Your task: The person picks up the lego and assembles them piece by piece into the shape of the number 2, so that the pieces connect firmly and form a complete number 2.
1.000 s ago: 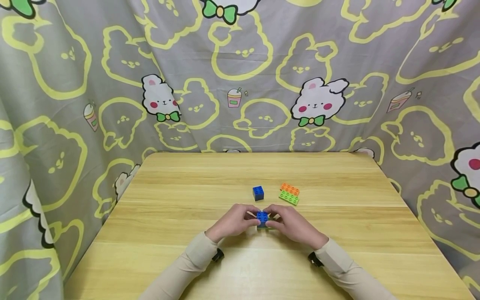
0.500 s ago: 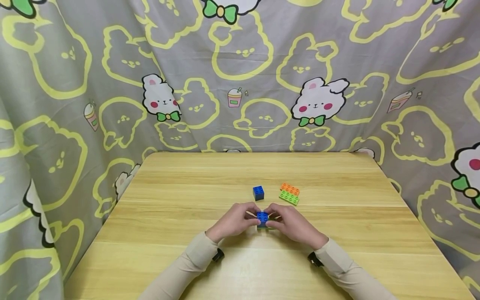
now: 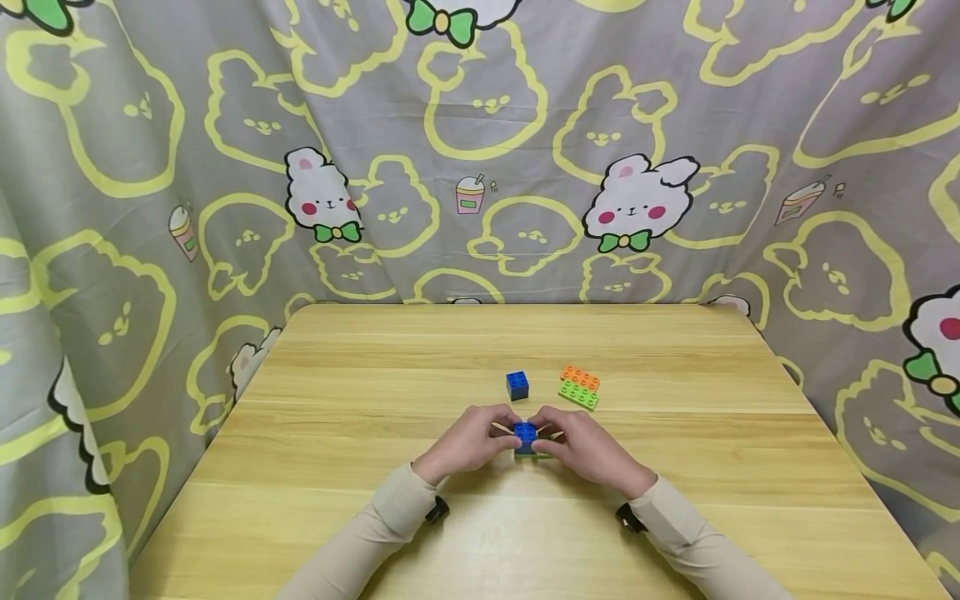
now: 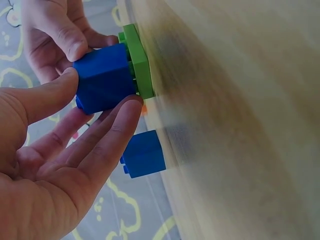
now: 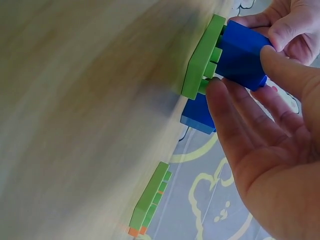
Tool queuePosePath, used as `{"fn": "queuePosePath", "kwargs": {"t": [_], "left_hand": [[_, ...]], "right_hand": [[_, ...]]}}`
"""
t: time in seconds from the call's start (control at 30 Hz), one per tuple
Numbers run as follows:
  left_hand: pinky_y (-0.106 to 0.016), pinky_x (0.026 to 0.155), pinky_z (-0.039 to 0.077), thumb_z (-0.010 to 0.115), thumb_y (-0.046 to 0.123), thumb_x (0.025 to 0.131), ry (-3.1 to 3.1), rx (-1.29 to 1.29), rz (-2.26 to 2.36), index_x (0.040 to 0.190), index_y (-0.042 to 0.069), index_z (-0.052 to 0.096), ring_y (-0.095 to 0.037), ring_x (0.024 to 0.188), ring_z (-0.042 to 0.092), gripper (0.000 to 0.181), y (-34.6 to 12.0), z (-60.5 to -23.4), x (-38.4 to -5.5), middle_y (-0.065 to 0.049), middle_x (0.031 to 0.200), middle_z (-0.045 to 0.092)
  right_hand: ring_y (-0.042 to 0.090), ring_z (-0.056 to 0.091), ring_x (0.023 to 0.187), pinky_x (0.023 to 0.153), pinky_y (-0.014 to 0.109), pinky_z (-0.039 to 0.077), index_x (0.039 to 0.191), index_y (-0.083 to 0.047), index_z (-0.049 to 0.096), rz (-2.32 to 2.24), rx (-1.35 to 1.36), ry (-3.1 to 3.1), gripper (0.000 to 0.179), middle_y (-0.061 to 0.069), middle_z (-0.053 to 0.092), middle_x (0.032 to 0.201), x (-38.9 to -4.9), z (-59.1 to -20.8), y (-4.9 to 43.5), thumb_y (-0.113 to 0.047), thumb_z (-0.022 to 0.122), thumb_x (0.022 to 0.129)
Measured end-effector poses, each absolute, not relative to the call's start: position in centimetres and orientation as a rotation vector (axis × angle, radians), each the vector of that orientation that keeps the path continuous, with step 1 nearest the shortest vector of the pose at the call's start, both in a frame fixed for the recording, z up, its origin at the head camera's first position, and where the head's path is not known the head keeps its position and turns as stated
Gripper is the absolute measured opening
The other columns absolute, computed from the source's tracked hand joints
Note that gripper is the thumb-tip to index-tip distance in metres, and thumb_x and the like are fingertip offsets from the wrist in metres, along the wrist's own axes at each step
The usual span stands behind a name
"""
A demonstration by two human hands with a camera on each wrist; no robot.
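Note:
Both hands meet over one blue toy brick [image 3: 525,435] near the middle of the table. My left hand [image 3: 468,439] pinches it from the left between thumb and fingers, as the left wrist view shows. From the other side my right hand [image 3: 588,446] grips the same brick, thumb on its studded end. Beneath the brick lies a light green studded plate [image 5: 202,62]; the brick covers one end of it, and several studs show at the other. Whether the brick is pressed fully down, I cannot tell. The plate rests on the table.
A second blue brick [image 3: 517,386] stands just beyond the hands. To its right an orange studded plate [image 3: 581,378] and another green plate [image 3: 578,395] lie side by side. The wooden table [image 3: 337,375] ends at a patterned curtain [image 3: 510,125].

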State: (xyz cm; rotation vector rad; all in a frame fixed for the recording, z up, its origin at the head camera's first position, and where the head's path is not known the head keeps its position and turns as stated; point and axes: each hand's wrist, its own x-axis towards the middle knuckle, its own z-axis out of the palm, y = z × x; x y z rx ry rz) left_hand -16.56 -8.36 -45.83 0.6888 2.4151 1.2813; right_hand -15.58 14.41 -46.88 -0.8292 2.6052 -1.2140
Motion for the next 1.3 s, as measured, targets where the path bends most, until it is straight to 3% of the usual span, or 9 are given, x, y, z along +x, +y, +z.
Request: {"fn": "queuePosePath", "kwargs": {"t": [0.97, 1.3], "left_hand": [[-0.029, 0.084, 0.061, 0.072, 0.009, 0.096, 2.418, 0.680, 1.297, 0.109, 0.005, 0.072, -0.026, 0.102, 0.074, 0.014, -8.34, -45.87, -16.68, -0.011, 0.114, 0.073], [-0.034, 0.088, 0.060, 0.071, 0.012, 0.097, 2.424, 0.675, 1.272, 0.112, 0.006, 0.072, -0.024, 0.102, 0.073, 0.016, -8.41, -45.83, -16.75, -0.009, 0.114, 0.073]], "right_hand": [[0.020, 0.072, 0.102, 0.087, 0.031, 0.060, 0.115, -0.013, 0.070, -1.212, -0.839, 2.613, 0.019, 0.002, 0.073, 0.113, -15.42, -46.77, 14.34, -0.016, 0.072, 0.097], [0.018, 0.072, 0.101, 0.086, 0.033, 0.060, 0.117, -0.013, 0.070, -1.197, -0.834, 2.629, 0.020, 0.001, 0.074, 0.112, -15.52, -46.86, 14.35, -0.018, 0.071, 0.098]]}}
